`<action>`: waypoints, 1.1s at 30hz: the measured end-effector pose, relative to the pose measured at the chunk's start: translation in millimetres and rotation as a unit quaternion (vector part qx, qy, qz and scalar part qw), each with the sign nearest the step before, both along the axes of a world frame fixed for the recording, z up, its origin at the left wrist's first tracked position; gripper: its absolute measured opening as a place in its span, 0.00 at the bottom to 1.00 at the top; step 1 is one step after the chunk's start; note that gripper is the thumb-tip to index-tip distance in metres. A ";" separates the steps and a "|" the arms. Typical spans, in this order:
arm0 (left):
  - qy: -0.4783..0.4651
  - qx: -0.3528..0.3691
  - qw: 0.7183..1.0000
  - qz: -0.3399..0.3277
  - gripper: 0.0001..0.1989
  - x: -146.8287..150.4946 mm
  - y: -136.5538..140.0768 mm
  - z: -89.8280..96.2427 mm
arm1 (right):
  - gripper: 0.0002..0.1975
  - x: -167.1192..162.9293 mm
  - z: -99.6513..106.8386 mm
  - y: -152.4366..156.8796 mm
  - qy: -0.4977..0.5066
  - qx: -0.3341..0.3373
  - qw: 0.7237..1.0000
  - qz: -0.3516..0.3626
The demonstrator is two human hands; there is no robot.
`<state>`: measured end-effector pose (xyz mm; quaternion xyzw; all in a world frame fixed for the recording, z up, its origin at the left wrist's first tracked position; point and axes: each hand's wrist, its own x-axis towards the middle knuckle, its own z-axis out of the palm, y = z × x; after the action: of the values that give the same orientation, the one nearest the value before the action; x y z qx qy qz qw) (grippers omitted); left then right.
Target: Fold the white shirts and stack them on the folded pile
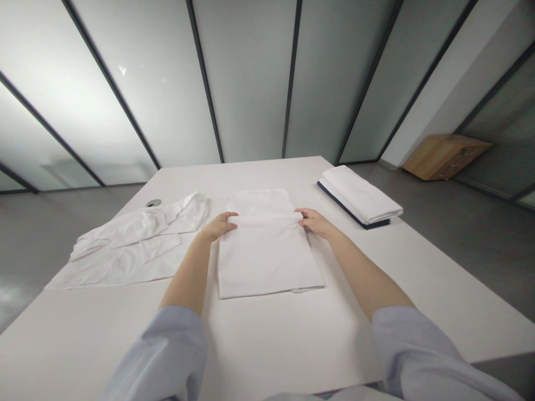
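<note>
A white folded cloth lies flat on the table in front of me, in a long rectangle. At its left edge, my left hand pinches the fabric between thumb and fingers. My right hand grips the opposite edge at about the same height. A slight ridge runs across the cloth between the two hands, and its far part lies flat beyond them. Whether the cloth is a garment I cannot tell.
Crumpled white garments are spread on the left of the white table, near a round cable hole. At the right edge sits a folded stack, white above dark blue. A wooden cabinet stands on the floor beyond.
</note>
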<state>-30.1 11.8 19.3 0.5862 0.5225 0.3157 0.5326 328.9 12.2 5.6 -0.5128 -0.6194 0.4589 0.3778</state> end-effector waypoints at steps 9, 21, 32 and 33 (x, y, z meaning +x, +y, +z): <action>0.269 0.153 0.948 -0.069 0.23 -11.3 -5.5 50.9 | 0.12 5.6 22.4 -0.2 -0.155 0.141 0.977 -0.028; 0.412 0.534 0.725 0.140 0.17 7.2 44.7 159.8 | 0.15 4.5 130.6 52.9 -0.260 0.510 0.801 -0.176; 0.525 0.250 0.813 -0.035 0.21 8.5 -21.6 -0.8 | 0.19 11.7 5.5 -18.9 -0.428 0.187 0.883 0.041; 0.514 0.254 0.819 -0.028 0.22 8.4 -23.1 -6.2 | 0.18 11.4 2.6 -19.1 -0.426 0.176 0.887 0.038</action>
<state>-21.7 -11.3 13.1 0.7922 0.6051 0.0748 0.0272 340.2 -6.9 8.2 -0.5601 -0.8104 0.0940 0.1440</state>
